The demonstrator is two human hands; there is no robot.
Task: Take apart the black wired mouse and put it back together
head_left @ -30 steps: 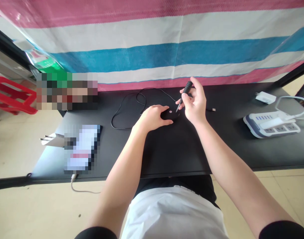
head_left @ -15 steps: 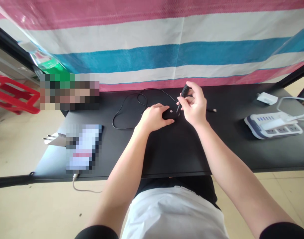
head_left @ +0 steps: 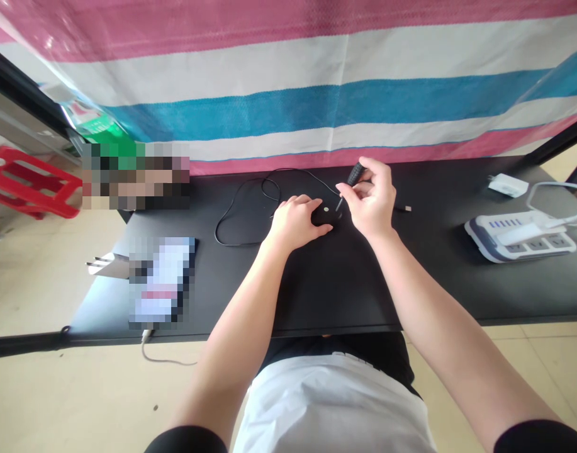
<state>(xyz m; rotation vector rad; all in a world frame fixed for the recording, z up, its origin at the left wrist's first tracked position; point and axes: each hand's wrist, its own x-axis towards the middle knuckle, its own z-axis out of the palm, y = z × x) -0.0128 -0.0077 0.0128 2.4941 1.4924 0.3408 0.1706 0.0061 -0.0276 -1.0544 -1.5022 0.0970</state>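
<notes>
The mouse point(head_left: 322, 216) lies near the middle of the tabletop point(head_left: 335, 283), dark and partly hidden, with a small pale dot on its upper face. From its 9 o'clock side the left hand point(head_left: 295, 220) grips it, thumb and fingers spread around the body. The right hand point(head_left: 370, 198), at about 2 o'clock, holds a screwdriver point(head_left: 356, 174) between thumb and fingers; its black handle leans towards 1 o'clock and its shaft points down to the mouse's right end, though whether the tip touches cannot be told. The thin cable point(head_left: 216, 231) loops between 9 and 11 o'clock, and a plug point(head_left: 408, 209) lies at 3 o'clock, just beyond the right hand. Well out at 3 o'clock sits the power strip point(head_left: 498, 248), with an adapter point(head_left: 508, 185) near its far side. Between 8 and 9 o'clock lie the blurred phone point(head_left: 164, 277) and, just beside it, a charger point(head_left: 109, 267).
</notes>
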